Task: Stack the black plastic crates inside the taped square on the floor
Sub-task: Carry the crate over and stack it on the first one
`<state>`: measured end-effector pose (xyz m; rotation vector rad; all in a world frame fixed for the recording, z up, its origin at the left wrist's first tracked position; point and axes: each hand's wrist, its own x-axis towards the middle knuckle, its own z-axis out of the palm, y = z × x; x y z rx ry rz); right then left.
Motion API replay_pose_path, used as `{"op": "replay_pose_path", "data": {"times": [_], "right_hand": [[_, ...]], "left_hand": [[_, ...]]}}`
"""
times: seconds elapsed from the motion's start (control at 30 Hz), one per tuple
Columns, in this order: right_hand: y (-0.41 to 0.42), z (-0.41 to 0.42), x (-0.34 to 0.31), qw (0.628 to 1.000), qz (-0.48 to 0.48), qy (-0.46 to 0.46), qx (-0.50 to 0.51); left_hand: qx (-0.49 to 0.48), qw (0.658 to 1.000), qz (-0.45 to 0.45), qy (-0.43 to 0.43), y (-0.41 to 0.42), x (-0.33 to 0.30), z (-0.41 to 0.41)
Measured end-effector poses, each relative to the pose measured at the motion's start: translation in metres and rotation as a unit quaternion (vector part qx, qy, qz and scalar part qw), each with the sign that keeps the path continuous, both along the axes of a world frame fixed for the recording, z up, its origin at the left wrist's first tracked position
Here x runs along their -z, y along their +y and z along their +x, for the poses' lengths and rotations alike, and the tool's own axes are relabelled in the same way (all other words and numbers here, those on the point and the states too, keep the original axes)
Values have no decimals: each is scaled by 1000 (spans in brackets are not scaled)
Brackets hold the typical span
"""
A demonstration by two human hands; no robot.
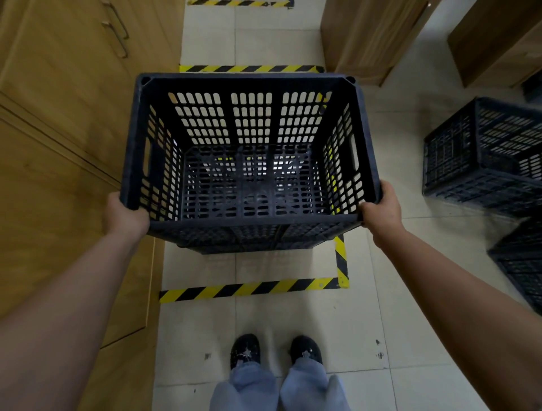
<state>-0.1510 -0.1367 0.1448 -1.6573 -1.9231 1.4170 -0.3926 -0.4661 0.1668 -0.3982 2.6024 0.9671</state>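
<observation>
I hold a black slotted plastic crate [249, 132] upright and empty over the square marked with yellow-black tape [249, 290] on the floor. My left hand [124, 215] grips its near left corner at the rim. My right hand [379, 205] grips the near right corner. Beneath the held crate, dark lattice shows at its near side; I cannot tell whether that is another crate. Two more black crates stand on the floor at the right, one [484, 155] farther off and one [519, 258] nearer, cut by the frame edge.
Wooden cabinets [64, 132] run along the left, close to the taped square. Wooden furniture [369, 38] stands at the back right. A second taped line [237, 3] lies farther ahead. My shoes [275, 350] stand on pale tiles just behind the near tape.
</observation>
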Motion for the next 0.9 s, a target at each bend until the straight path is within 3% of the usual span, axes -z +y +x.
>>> {"op": "replay_pose_path", "data": {"times": [0.9], "right_hand": [[-3, 2, -2, 997, 28, -34, -62]], "left_hand": [[51, 998, -39, -3, -5, 5, 3]]}}
